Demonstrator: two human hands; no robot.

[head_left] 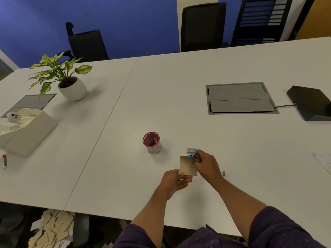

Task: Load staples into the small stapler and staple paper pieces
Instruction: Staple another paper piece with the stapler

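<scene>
My left hand (pixel 174 181) pinches the lower edge of a tan paper piece (pixel 187 166) and holds it just above the white table (pixel 125 113). My right hand (pixel 206 164) grips a small blue stapler (pixel 193 155) whose jaws sit on the paper's upper right corner. A small staple box (pixel 191 150) with a barcode lies on the table just behind the stapler.
A red-rimmed cup (pixel 151 142) stands left of the hands. A small pink item (pixel 223 174) lies right of my right wrist. Farther off are a potted plant (pixel 71 86), an open white box (pixel 26 129), a grey cable hatch (pixel 240 98), a black device (pixel 311 104) and loose papers (pixel 324 161).
</scene>
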